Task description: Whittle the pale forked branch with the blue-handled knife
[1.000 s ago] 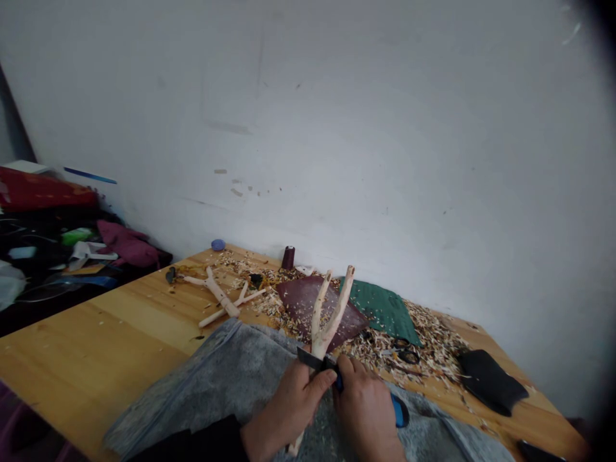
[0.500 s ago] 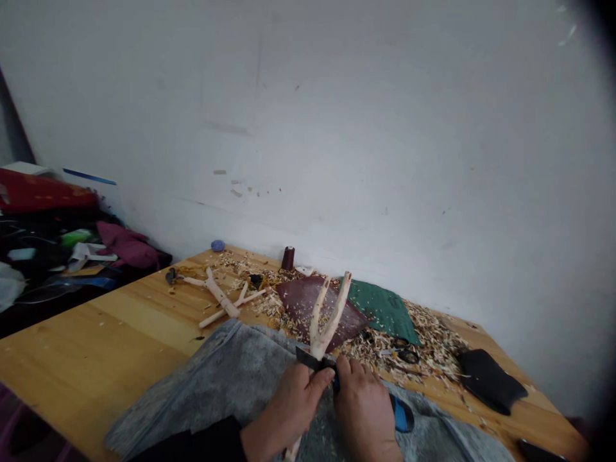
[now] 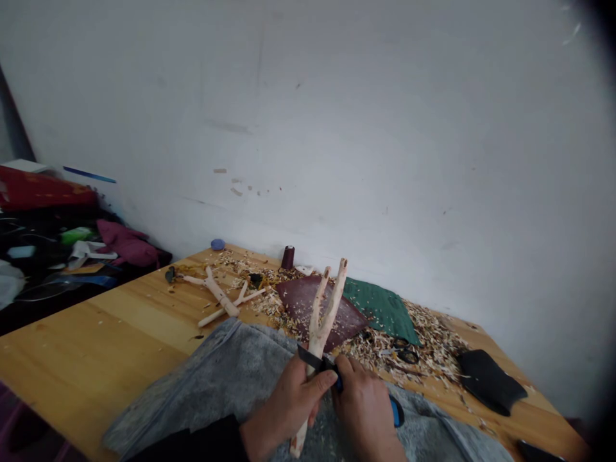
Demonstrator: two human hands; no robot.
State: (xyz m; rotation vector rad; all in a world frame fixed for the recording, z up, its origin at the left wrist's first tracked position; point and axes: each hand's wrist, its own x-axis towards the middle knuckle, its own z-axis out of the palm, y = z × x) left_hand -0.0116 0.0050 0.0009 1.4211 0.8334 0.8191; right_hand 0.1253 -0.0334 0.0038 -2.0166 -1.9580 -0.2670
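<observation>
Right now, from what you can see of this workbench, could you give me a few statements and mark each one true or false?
1. The left hand grips a peeled forked branch. True.
2. The right hand holds a blue-handled knife. True.
3. The green sheet lies left of the maroon sheet. False: it lies to the right.
4. The black pouch lies on the grey cloth. False: it lies on the wooden table.
5. Wood shavings are scattered on the table. True.
</observation>
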